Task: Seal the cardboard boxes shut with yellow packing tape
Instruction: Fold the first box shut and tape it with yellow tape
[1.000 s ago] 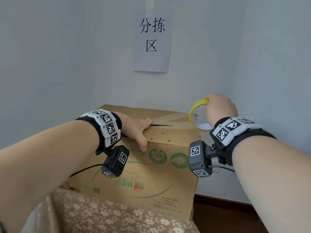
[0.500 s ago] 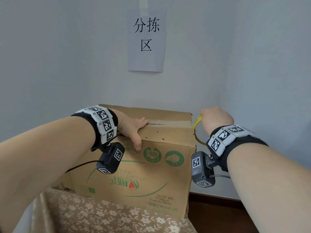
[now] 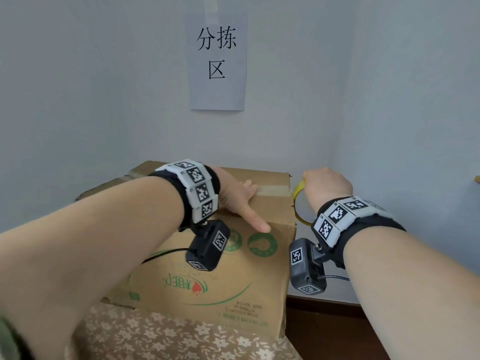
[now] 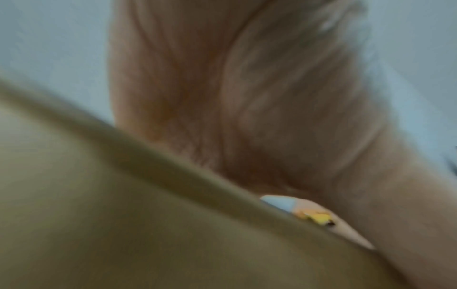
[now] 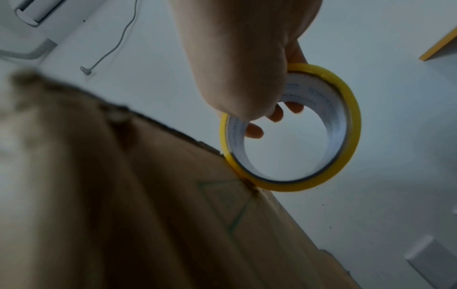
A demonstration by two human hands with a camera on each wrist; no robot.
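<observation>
A brown cardboard box [image 3: 207,281] with green print stands on a flowered cloth in the room's corner. A strip of tape [image 3: 272,189] runs along its top seam to the right edge. My left hand [image 3: 241,201] lies flat on the box top near that edge, thumb stretched down the front face. My right hand [image 3: 326,185] grips the yellow tape roll [image 3: 298,206] just past the box's right side. In the right wrist view the yellow tape roll [image 5: 346,125] touches the box's side edge [image 5: 247,181], with my fingertips [image 5: 254,131] inside its core.
Pale walls close in behind and to the right of the box. A paper sign [image 3: 217,61] hangs on the back wall. The flowered cloth [image 3: 168,336] covers the support under the box. Dark floor [image 3: 337,333] shows at the lower right.
My right hand has carried the roll from above the box's right corner down beside its right side. My left hand slid right along the top seam toward that edge.
</observation>
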